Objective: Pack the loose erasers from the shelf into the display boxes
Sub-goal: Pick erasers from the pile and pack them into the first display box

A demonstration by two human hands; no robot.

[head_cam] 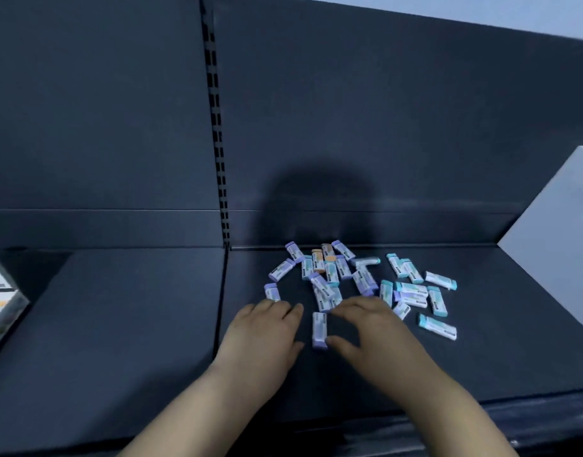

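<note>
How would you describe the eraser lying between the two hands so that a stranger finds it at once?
On the dark shelf, look nearer than the pile of erasers, between the left hand and right hand. The eraser there lies alone, its purple end nearest, while the others crowd together.

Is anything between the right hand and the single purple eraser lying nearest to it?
Nothing visible. The purple eraser lies alone on the shelf, and the right hand arches beside it, thumb near its end.
</note>
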